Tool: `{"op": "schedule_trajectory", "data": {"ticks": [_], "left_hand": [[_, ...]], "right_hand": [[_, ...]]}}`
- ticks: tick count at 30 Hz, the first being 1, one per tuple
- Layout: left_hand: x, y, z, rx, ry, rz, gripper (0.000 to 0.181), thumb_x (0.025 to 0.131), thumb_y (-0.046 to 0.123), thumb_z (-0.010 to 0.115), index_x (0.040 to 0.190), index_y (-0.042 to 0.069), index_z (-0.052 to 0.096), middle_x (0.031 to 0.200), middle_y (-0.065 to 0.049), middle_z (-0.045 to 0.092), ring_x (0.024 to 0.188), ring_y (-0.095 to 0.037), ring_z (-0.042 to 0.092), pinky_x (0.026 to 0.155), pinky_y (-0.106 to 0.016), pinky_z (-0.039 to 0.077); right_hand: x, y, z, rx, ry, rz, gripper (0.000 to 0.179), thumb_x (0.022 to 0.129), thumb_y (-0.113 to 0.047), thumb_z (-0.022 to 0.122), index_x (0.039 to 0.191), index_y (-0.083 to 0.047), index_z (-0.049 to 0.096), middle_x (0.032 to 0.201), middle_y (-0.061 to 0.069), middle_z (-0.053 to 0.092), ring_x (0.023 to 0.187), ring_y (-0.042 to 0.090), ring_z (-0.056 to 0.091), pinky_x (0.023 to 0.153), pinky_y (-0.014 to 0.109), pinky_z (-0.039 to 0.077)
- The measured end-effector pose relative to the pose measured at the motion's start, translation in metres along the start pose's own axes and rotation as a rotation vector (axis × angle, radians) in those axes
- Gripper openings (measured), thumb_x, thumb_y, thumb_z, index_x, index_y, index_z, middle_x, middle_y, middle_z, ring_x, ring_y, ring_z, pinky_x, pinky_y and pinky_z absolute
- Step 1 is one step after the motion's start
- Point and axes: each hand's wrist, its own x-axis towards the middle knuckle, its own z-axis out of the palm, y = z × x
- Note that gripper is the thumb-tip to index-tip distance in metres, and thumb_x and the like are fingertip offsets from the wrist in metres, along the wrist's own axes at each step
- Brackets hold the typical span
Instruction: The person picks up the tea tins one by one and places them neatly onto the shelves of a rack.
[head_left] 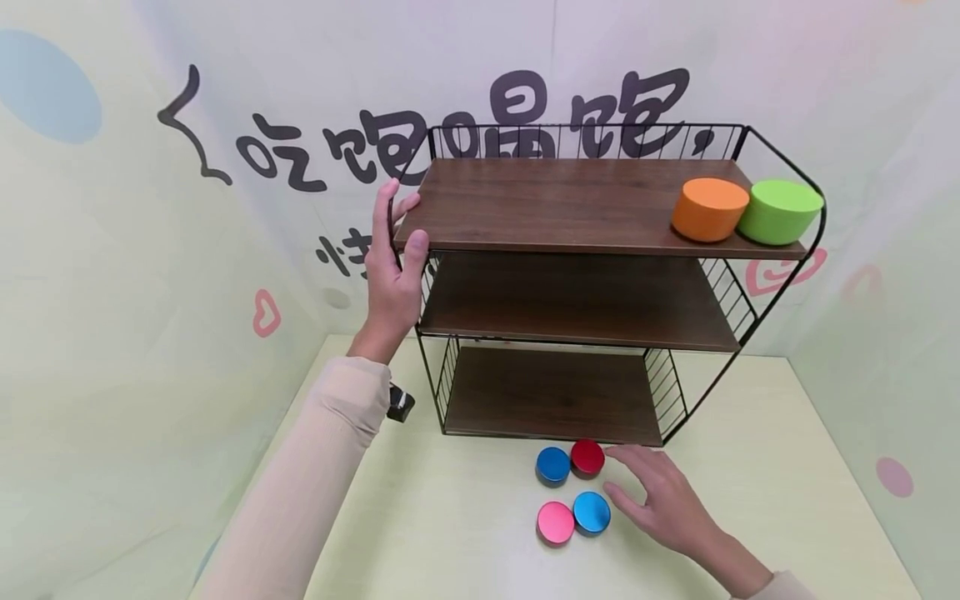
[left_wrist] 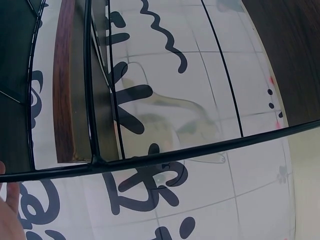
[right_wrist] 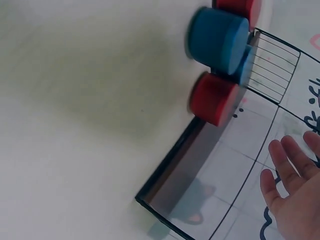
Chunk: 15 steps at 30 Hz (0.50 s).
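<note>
Black wire rack with three dark brown wood-look shelves (head_left: 558,300): stands on the pale table (head_left: 757,467) before a printed cloth backdrop (head_left: 480,58); its wire sides and back rail probably serve to keep things from sliding off.
Left hand (head_left: 393,283): grips the rack at the left end of the top shelf, thumb over the front edge and fingers bent round the wire side; the hold is likely meant to steady the frame, as the hand carries nothing else.
Right hand (head_left: 666,507): sits low over the table, fingers loosely spread with a wide gap between thumb and forefinger, holding nothing; the forefinger is just beside the red tin, and contact cannot be told for sure.
Four round metallic tins: on the table in front of the bottom shelf, two rows of two, dark blue (head_left: 553,466) and red (head_left: 587,458) behind, pink (head_left: 556,523) and light blue (head_left: 592,512) in front; so grouped, all seem within easy reach of the right hand.
Orange round tub (head_left: 709,210) and lime-green round tub (head_left: 780,212): side by side at the top shelf's right end, well apart from the left hand; flat bases presumably keep them stable there.
</note>
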Motion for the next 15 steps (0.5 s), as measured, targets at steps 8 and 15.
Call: {"op": "schedule_trajectory", "data": {"ticks": [8, 15], "left_hand": [[0.0, 0.002, 0.001, -0.004, -0.004, 0.008, 0.056, 0.102, 0.031, 0.048, 0.152, 0.009, 0.033, 0.137, -0.01, 0.058, 0.13, -0.018, 0.05, 0.104, -0.032, 0.034], [0.0, 0.006, 0.002, -0.019, 0.005, -0.003, 0.054, 0.1, 0.014, 0.05, 0.15, 0.004, 0.032, 0.137, -0.016, 0.057, 0.129, -0.022, 0.05, 0.104, -0.032, 0.034]], "right_hand": [[-0.013, 0.0, 0.014, 0.01, -0.02, 0.026, 0.049, 0.075, -0.022, 0.086, 0.12, -0.014, 0.069, 0.118, -0.004, 0.068, 0.107, 0.019, 0.064, 0.082, 0.048, 0.054], [-0.024, 0.002, 0.027, 0.009, -0.036, -0.002, 0.051, 0.073, -0.026, 0.088, 0.12, -0.015, 0.069, 0.117, -0.005, 0.068, 0.106, 0.017, 0.064, 0.082, 0.044, 0.054]]}}
